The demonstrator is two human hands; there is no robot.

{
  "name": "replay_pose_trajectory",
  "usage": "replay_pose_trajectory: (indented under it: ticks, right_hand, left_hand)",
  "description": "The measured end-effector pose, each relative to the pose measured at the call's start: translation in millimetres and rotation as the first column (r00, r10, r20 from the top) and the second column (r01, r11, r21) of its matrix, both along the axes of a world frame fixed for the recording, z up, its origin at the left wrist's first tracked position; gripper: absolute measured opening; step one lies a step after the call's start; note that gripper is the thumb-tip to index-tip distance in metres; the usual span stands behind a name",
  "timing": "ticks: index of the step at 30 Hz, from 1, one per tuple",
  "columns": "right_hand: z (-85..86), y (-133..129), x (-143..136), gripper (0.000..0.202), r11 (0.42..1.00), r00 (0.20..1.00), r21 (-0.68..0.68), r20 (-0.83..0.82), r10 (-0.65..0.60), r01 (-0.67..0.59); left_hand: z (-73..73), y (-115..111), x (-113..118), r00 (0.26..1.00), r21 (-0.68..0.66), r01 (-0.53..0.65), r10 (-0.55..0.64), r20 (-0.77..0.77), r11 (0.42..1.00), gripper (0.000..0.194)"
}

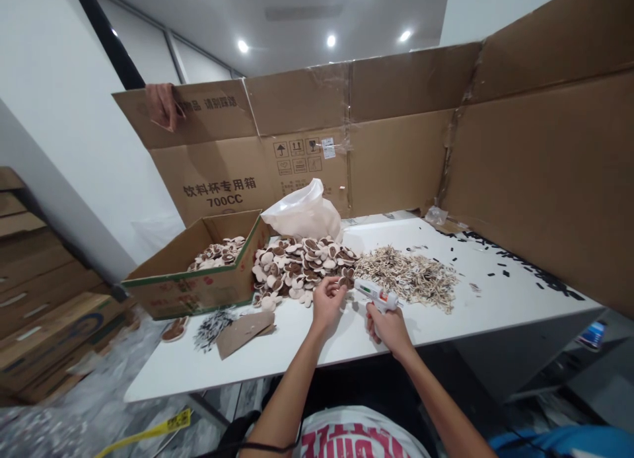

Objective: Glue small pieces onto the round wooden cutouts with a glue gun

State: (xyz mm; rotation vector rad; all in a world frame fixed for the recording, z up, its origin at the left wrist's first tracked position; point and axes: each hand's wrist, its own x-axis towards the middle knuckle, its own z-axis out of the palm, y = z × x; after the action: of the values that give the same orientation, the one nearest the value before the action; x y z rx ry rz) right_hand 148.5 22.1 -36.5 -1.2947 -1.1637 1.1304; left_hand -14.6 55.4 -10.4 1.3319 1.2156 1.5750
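My left hand [329, 301] has its fingertips pinched on a small brown-and-cream fabric piece [347, 281]. In my right hand [389, 326] is a white hot glue gun [375, 293], its nozzle pointing left, close to that piece. Whether the nozzle touches it I cannot tell. Behind my left hand lies a heap of similar brown and cream rounded pieces [297, 263]. Just past the glue gun spreads a pile of thin cream strips [409, 273].
An open cardboard box [198, 293] with more pieces stands left; a white plastic bag [307, 210] sits behind the heap. Dark slivers [214, 327] and brown card [244, 334] lie front left, black bits [505, 273] right. Tall cardboard walls the table; another person's hand [164, 106] grips its top.
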Motion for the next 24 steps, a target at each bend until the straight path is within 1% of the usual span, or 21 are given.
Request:
replay_pose_trajectory:
  ticks: [6,12,20,24]
  right_hand:
    - [0.1,0.3,0.0,0.035,1.000,1.000,0.002,-0.002,-0.007,0.007]
    - [1.9,-1.0,-0.3,0.035,1.000,1.000,0.010,-0.004,-0.015,0.015]
    - [0.9,0.7,0.1,0.032,1.000,1.000,0.020,0.010,-0.015,0.014]
    - [-1.5,0.3,-0.7,0.034,0.999,0.999,0.033,-0.020,-0.036,0.037]
  left_hand:
    - [1.5,-1.0,0.0,1.000,0.000,0.001,-0.001,-0.001,1.000,0.032]
    - [0.0,-0.5,0.4,1.000,0.008,-0.010,0.010,-0.003,1.000,0.033]
    - [-1.5,1.3,0.2,0.999,-0.007,-0.003,0.003,0.048,1.000,0.032]
    - [-1.7,1.6,0.6,0.997,-0.016,-0.012,0.013,0.075,1.000,0.032]
